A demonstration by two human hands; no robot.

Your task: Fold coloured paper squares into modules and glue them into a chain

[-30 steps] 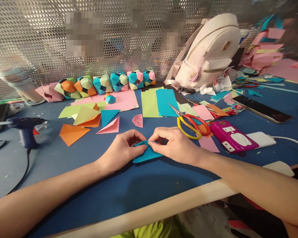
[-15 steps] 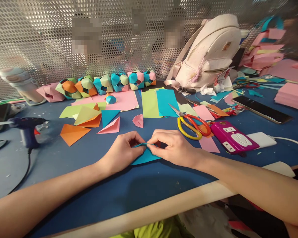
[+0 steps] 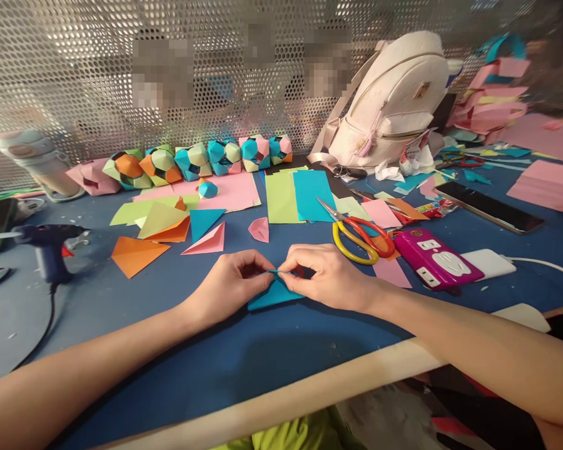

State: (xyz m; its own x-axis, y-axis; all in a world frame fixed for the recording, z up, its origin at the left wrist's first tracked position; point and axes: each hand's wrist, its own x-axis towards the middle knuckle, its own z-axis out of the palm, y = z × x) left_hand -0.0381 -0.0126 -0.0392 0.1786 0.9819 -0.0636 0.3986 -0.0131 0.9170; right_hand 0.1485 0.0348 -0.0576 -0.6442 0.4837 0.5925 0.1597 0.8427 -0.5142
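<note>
A folded piece of blue paper [image 3: 273, 296] is held just above the blue table, its lower edge towards me. My left hand [image 3: 237, 282] pinches its top edge between thumb and fingers. Close beside it, my right hand [image 3: 326, 278] pinches the same edge from the right, so the two sets of fingertips nearly meet. The fingers cover both upper sides of the paper. Beyond my hands lie a small folded pink piece [image 3: 259, 230], a pink folded triangle [image 3: 206, 240] and an orange folded piece [image 3: 138, 255].
Scissors [image 3: 356, 234] and a purple power strip [image 3: 436, 259] lie right of my hands. A glue gun [image 3: 51, 247] stands left. Behind are a row of folded paper balls [image 3: 192, 164], a bottle [image 3: 37, 162] and a backpack [image 3: 389, 103] against a perforated metal screen. A phone [image 3: 488, 206] lies far right.
The view has shifted slightly, so things on the table appear a little further left. Both hands keep their pinch on the blue paper, with hardly any movement.
</note>
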